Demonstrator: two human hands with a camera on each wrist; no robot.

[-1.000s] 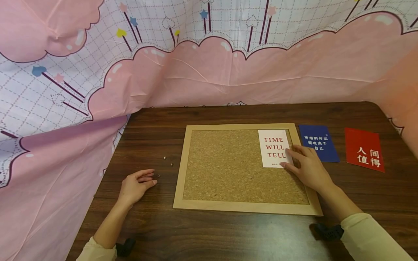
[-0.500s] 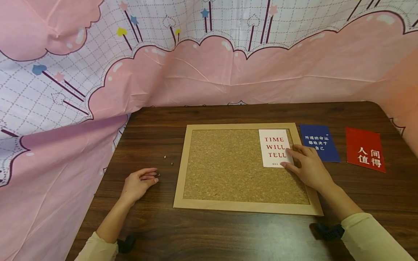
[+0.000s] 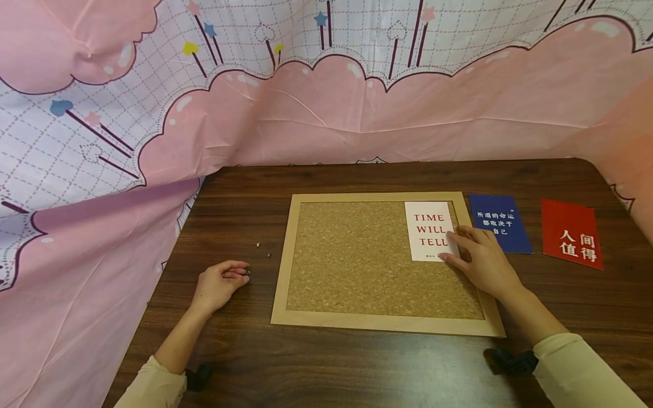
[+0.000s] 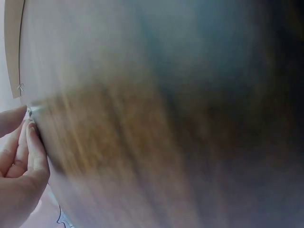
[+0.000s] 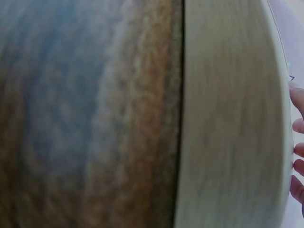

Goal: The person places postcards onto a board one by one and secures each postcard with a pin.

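In the head view, a white card with red lettering lies on the upper right part of a wood-framed cork board. The fingertips of my right hand rest on the card's lower right edge, the hand reaching over the board's right side. Left of the board, my left hand pinches a small pushpin between thumb and fingers, just above the table; the pin is tiny and partly hidden. Two more small pins lie on the wood between that hand and the board.
A blue card lies against the board's right side, partly behind the right hand. Farther right is a red card. The brown wooden table is bordered by a pink and white patterned cloth at the back and left.
My left hand has moved slightly right and up to the nearest pin, and its fingertips have closed around it. The right hand stays on the white card.
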